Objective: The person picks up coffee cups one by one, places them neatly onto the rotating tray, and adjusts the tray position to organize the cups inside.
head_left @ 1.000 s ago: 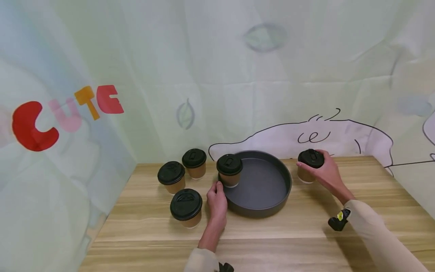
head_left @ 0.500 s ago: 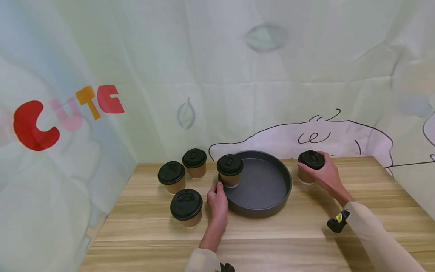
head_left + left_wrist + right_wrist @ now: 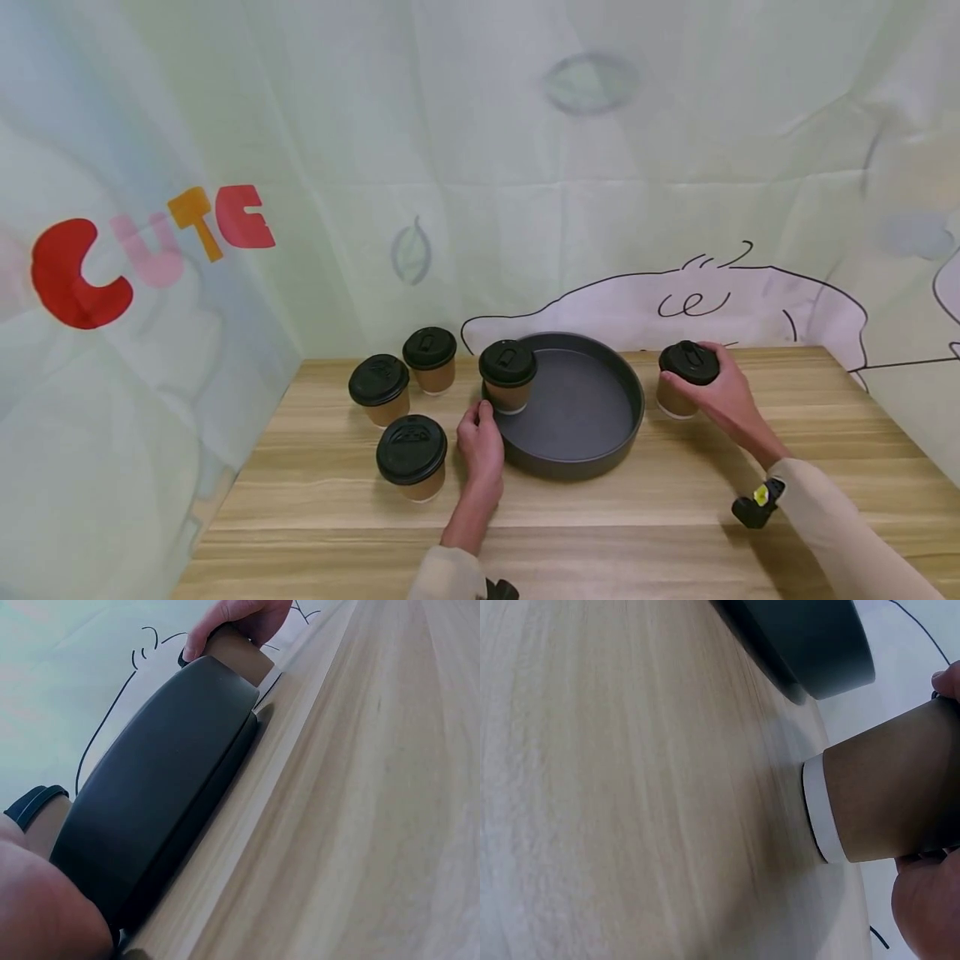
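My right hand (image 3: 723, 392) grips a brown paper coffee cup (image 3: 892, 787) with a black lid, to the right of the round dark grey pan (image 3: 573, 408). In the right wrist view the cup's white base is close over the wood, with a shadow beside it. My left hand (image 3: 482, 446) holds the pan's left side, its fingertips right at the rim; the left wrist view shows this hand (image 3: 45, 907) against the pan wall. Inside the pan, by its left rim, stands another lidded cup (image 3: 507, 375), just beyond my left fingertips.
Left of the pan, three more lidded coffee cups stand on the wooden table (image 3: 315, 517): a rear cup (image 3: 431, 358), a middle cup (image 3: 379, 390) and a front cup (image 3: 412, 457). A printed curtain (image 3: 480, 167) hangs along the table's back and left edges.
The right hand and its cup have shifted slightly toward me and to the right, and the cup's lid faces me a little more. The left hand and the pan have stayed in place.
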Motion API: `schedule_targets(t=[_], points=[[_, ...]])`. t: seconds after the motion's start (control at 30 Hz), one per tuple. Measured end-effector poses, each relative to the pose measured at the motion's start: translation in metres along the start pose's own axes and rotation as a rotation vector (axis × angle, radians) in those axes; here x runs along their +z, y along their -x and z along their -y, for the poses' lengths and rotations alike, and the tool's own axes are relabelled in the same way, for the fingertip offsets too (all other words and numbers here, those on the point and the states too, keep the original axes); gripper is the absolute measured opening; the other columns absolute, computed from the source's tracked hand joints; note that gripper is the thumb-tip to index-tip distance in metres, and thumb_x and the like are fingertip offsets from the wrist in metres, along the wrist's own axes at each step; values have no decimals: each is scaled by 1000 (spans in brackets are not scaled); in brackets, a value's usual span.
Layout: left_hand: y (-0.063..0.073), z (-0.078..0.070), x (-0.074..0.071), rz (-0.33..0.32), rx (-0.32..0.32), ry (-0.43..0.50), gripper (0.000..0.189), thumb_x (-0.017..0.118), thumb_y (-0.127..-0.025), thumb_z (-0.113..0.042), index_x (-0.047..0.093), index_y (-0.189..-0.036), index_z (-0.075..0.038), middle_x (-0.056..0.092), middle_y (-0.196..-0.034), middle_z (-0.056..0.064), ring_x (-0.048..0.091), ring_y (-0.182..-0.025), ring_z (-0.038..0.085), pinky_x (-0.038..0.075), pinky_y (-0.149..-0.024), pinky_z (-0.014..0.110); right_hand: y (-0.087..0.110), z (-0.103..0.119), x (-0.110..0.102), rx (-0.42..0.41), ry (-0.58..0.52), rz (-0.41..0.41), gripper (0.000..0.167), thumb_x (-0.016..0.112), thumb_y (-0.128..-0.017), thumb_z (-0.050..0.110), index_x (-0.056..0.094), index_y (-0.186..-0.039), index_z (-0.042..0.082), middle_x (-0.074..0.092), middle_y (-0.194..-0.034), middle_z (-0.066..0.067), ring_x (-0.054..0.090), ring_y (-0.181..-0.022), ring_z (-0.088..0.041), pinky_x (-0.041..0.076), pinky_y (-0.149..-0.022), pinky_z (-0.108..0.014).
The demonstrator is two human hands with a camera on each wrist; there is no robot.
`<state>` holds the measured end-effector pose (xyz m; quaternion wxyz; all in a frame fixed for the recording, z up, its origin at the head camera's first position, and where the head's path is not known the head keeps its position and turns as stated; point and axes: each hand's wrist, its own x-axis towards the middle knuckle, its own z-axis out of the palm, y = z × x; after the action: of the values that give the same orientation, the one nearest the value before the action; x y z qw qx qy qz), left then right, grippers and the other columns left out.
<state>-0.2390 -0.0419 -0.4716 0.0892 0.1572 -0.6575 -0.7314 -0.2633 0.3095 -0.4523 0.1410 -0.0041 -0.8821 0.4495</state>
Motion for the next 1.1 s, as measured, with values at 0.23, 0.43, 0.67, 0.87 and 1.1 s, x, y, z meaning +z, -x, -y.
schedule_targets(t=[0.23,0.43,0.67,0.87,1.1], points=[[1,-1,0,-8,-7,9,51,44,-110,-22,48,-148,11,45,-154,28,38,-146,38,32,-120,51,1,16,-8,-36,-22,-11,82,79,-91,36,39,-150,-3,52,-140,-32,52,-124,-42,41,-87,-22],[-1,0,0,-8,-15,5,51,44,-110,-22,46,-148,11,44,-155,28,38,-147,38,31,-120,51,1,46,-8,-96,-68,5,78,79,-92,32,39,-151,-1,52,-141,-29,52,-125,-40,40,-87,-17],[3,-1,0,-7,-8,13,54,44,-109,-24,46,-148,12,44,-155,29,37,-147,39,32,-120,51,6,84,7,-159,-137,35,72,80,-90,24,44,-148,2,54,-137,-24,52,-120,-32,41,-90,-17],[3,-3,0,-10,-13,12,54,44,-109,-25,46,-148,12,44,-155,28,38,-147,39,31,-120,51,14,106,34,-197,-206,141,68,81,-89,23,46,-146,7,57,-135,-17,54,-118,-28,44,-95,-25],[0,-1,0,-1,-32,18,51,44,-109,-22,46,-149,11,43,-156,27,36,-148,37,30,-121,51,26,119,71,-243,-254,239,69,84,-85,24,50,-143,10,62,-131,-12,58,-118,-27,45,-103,-48]])
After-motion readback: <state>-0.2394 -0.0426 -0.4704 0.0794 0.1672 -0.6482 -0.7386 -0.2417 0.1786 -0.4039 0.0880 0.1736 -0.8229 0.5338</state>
